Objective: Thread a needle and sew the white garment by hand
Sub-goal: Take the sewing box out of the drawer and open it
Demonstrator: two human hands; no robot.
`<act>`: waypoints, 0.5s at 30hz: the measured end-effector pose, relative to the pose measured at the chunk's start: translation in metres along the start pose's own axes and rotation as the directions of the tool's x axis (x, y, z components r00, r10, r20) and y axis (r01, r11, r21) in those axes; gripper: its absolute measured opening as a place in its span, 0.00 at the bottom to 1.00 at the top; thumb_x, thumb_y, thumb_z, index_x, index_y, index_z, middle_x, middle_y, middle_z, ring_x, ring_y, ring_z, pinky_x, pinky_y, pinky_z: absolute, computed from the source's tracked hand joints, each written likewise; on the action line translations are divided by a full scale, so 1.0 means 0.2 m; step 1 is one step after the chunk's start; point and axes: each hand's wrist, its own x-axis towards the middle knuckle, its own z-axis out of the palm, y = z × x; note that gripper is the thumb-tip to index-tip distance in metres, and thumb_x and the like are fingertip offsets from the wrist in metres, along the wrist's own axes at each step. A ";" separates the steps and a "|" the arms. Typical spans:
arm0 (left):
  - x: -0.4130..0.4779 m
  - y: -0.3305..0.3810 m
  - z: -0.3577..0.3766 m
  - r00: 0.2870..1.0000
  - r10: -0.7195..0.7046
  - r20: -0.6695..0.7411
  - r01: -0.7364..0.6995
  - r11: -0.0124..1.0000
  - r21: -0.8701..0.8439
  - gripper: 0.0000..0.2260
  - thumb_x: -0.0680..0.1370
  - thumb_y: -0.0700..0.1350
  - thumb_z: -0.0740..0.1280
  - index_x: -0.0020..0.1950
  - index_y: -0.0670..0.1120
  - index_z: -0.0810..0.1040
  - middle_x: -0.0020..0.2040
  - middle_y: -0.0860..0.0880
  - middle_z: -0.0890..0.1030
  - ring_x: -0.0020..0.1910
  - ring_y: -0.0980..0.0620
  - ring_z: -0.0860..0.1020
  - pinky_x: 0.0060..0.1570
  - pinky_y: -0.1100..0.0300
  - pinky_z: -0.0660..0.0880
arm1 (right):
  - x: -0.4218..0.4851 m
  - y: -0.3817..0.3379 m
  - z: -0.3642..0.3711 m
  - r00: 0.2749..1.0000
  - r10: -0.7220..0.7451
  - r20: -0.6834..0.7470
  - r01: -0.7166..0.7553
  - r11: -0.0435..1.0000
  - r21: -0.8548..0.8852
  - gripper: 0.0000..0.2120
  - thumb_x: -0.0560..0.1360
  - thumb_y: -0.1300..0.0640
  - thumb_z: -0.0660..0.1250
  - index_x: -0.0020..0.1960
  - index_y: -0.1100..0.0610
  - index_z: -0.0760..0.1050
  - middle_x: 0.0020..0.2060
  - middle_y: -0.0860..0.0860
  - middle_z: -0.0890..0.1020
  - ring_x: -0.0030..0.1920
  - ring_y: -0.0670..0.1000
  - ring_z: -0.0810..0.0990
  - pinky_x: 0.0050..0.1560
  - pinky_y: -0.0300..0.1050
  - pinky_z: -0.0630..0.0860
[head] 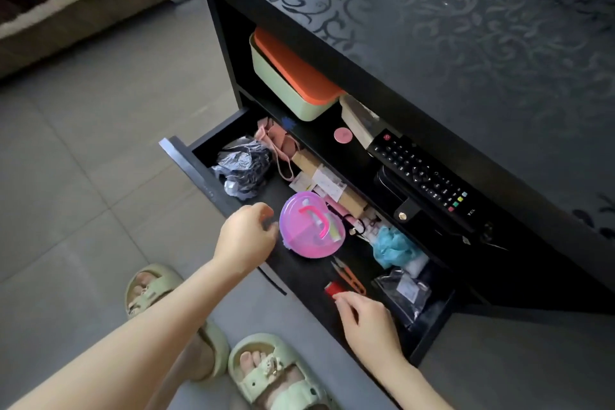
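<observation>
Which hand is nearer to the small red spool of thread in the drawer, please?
Right. The right hand reaches the red spool; the left hand is by the pink heart-shaped plastic box.

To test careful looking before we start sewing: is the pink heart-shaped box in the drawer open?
No, the pink heart-shaped box has its clear lid shut over it.

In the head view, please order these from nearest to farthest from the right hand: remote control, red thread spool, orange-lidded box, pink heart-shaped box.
From the right hand:
1. red thread spool, at its fingertips, in the drawer.
2. pink heart-shaped box, further left in the drawer.
3. remote control, on the shelf behind.
4. orange-lidded box, far back on the shelf.
</observation>
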 end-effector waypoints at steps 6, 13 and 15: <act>0.09 -0.01 0.08 0.983 -0.005 0.186 -0.013 0.996 0.093 0.18 0.77 0.52 0.66 0.63 0.44 0.73 0.58 0.45 0.77 0.56 0.47 0.74 0.46 0.60 0.66 | 0.17 0.06 0.05 0.986 0.158 -0.042 -0.162 0.978 -0.128 0.09 0.79 0.53 0.62 0.55 0.55 0.76 0.51 0.49 0.80 0.52 0.50 0.79 0.49 0.41 0.72; 0.27 0.00 0.21 0.928 -0.159 0.337 0.137 0.987 0.090 0.25 0.75 0.55 0.68 0.63 0.40 0.68 0.59 0.43 0.76 0.52 0.45 0.75 0.43 0.57 0.69 | 0.37 0.02 0.18 0.957 0.279 0.085 -0.205 0.851 -0.483 0.13 0.80 0.58 0.60 0.63 0.57 0.70 0.60 0.53 0.76 0.59 0.53 0.77 0.54 0.45 0.74; 0.32 0.00 0.26 0.895 -0.226 0.384 0.245 0.969 0.000 0.29 0.74 0.56 0.69 0.65 0.39 0.67 0.59 0.43 0.76 0.56 0.44 0.76 0.46 0.56 0.73 | 0.40 0.04 0.19 0.947 0.311 0.076 -0.238 0.842 -0.483 0.13 0.79 0.60 0.61 0.63 0.58 0.70 0.60 0.54 0.77 0.59 0.54 0.78 0.54 0.45 0.75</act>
